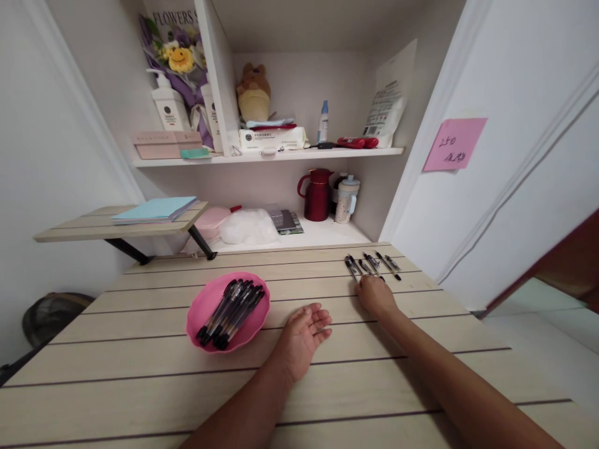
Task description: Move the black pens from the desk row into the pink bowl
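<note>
Reaches with the right hand (377,296) to the loose pens (373,262) near the back right corner of the table (355,390). Curls the fingers in at the near ends of the loose pens; cannot tell if pinching one or just touching. Holds the left hand (304,333) open, palm up, fingers a bit bent, just right of the pink bowl (199,304). Has lots of black pens (233,312) in the pink bowl, lying slanted side by side. Shows bare boards for moving between the two hands, and more between the pink bowl and the table's left edge. Meets a raised stand (88,219) at the back left and a white shelf (262,155) past the back edge. Reads "FLOWERS S" on the flower wrap (175,17) up high, and "250" with blurry handwriting below it on the pink note (456,142). Bears print too small to read on the pump bottle (169,107) and the white pack (271,138).
</note>
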Motion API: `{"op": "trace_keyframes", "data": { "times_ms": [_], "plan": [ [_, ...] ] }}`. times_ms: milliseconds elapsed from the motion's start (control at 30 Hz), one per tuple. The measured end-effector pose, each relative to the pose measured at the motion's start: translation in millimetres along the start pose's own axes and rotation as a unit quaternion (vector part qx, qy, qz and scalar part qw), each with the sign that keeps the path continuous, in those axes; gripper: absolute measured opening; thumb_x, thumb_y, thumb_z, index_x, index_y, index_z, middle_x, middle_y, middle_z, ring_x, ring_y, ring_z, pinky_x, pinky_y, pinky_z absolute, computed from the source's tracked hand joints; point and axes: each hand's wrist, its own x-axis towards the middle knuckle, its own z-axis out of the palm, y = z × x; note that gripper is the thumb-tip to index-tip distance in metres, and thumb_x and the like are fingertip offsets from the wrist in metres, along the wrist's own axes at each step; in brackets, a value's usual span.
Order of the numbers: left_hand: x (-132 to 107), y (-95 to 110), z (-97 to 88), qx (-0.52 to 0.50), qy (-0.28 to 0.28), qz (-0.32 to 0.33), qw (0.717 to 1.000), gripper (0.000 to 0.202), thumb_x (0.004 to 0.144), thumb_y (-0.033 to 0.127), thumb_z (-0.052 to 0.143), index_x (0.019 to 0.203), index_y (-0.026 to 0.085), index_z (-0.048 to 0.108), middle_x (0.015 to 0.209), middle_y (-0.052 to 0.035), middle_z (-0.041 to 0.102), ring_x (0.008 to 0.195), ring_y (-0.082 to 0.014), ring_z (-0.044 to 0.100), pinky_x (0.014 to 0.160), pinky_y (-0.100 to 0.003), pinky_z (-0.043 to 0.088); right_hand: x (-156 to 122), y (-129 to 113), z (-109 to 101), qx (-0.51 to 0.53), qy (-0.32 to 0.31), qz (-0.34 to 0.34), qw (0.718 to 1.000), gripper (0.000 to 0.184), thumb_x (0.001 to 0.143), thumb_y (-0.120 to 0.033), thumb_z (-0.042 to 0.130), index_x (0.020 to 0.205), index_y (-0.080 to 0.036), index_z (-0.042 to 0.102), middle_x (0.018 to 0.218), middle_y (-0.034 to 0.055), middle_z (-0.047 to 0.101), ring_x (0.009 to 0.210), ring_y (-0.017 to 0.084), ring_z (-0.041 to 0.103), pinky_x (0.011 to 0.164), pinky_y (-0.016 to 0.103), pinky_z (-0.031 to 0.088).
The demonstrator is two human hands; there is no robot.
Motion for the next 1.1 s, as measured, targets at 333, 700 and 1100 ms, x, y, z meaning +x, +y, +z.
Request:
{"op": "trace_keyframes", "data": {
  "times_ms": [333, 700, 1100],
  "plan": [
    [2, 0, -1.6, 0.002, 0.000, -0.006, 1.000, 0.028, 0.071, 0.030, 0.062, 0.096, 0.015, 0.060, 0.092, -0.0107, 0.063, 0.088, -0.0208, 0.058, 0.081, -0.036, 0.039, -1, -1, -1, 0.007, 0.006, 0.003, 1.000, 0.028, 0.081, -0.027, 0.043, 0.088, -0.009, 0.063, 0.091, 0.0186, 0.065, 0.088, 0.025, 0.061, 0.075, 0.030, 0.041],
    [1, 1, 1.0, 0.006, 0.009, -0.006, 1.000, 0.027, 0.071, 0.030, 0.062, 0.094, 0.015, 0.060, 0.090, -0.0103, 0.063, 0.086, -0.0202, 0.059, 0.081, -0.036, 0.039, -1, 1, -1, 0.008, 0.007, 0.000, 1.000, 0.024, 0.081, -0.020, 0.042, 0.093, -0.010, 0.060, 0.093, 0.0169, 0.064, 0.089, 0.025, 0.060, 0.074, 0.031, 0.040],
    [2, 1, 1.4, 0.007, 0.014, -0.010, 1.000, 0.027, 0.072, 0.030, 0.061, 0.095, 0.015, 0.060, 0.090, -0.0104, 0.062, 0.087, -0.0206, 0.058, 0.081, -0.036, 0.040, 8, -4, -1, 0.018, 0.010, 0.005, 1.000, 0.026, 0.082, -0.022, 0.040, 0.097, -0.012, 0.059, 0.093, 0.0169, 0.064, 0.088, 0.025, 0.060, 0.072, 0.032, 0.041]
  ]
}}
